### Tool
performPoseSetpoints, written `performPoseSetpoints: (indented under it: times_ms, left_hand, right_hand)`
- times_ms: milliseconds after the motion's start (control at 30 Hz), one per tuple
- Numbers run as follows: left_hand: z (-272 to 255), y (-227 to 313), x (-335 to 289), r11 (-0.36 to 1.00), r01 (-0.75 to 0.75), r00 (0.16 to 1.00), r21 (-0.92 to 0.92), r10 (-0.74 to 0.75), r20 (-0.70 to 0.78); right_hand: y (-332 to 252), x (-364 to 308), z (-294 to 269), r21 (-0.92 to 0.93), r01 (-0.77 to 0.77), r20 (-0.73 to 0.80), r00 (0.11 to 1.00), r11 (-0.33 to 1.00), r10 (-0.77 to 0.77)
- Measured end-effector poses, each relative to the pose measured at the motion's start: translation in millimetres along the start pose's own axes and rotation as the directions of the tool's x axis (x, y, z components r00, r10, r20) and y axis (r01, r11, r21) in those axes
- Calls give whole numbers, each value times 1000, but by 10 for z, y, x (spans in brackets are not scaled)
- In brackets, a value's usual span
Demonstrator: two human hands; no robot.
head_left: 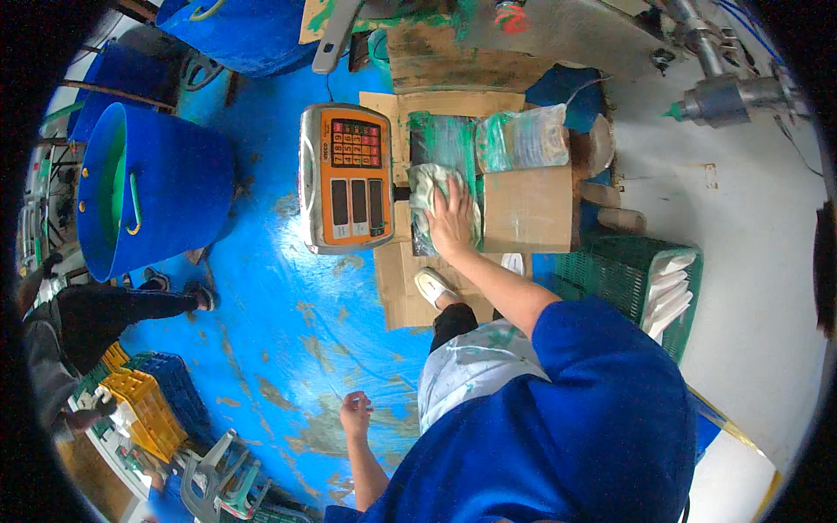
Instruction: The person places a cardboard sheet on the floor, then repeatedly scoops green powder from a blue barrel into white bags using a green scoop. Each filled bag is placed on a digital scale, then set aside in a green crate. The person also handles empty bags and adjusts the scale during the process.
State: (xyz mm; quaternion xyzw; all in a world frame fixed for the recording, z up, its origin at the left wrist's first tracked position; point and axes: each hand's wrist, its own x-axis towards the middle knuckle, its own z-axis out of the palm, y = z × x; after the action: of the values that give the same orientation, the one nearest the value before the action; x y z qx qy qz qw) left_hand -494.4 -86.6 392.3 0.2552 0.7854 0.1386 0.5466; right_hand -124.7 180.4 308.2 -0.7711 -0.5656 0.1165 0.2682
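Note:
My right hand (450, 218) lies on a crumpled pale cloth (427, 181), its fingers spread flat over it. Beneath the cloth is a dark, green-smeared platform (420, 138) beside a digital scale display (338, 181) with an orange face and keypad. A cloudy, green-streaked plastic-wrapped bundle (527, 139) rests just right of the platform. Low on my left side, my left hand (356, 414) hangs away from everything, fingers loosely bent and apart, with nothing visible in them.
Flattened cardboard (528, 209) surrounds the platform. A green crate (602, 270) with white material stands by the wall at right. Large blue tubs (174, 187) are at left. Another person (113, 314) is at far left near yellow crates (144, 414). A metal nozzle (719, 100) juts out upper right.

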Motion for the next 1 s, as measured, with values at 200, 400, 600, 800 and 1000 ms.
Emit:
performPoseSetpoints:
  times_ms: [200,400,600,800,1000]
  left_hand:
    - [-156,-353,-253,972,205,979,118,-203,-30]
    - [-154,-474,-317,979,199,979,34,-198,-38]
    - [18,-260,-103,987,143,990,73,-143,-1]
    - [97,-66,253,995,-93,994,19,92,53]
    - [60,-44,389,999,-46,999,-11,46,17]
  right_hand:
    - [-137,1271,110,-285,211,23,977,935,-214]
    - [217,1666,-10,-473,124,-94,977,872,-190]
    - [170,711,-118,-339,219,-1,973,915,-233]
    - [24,1551,-775,-565,413,239,910,714,-337]
    - [132,1157,-827,-530,502,508,833,684,-217]
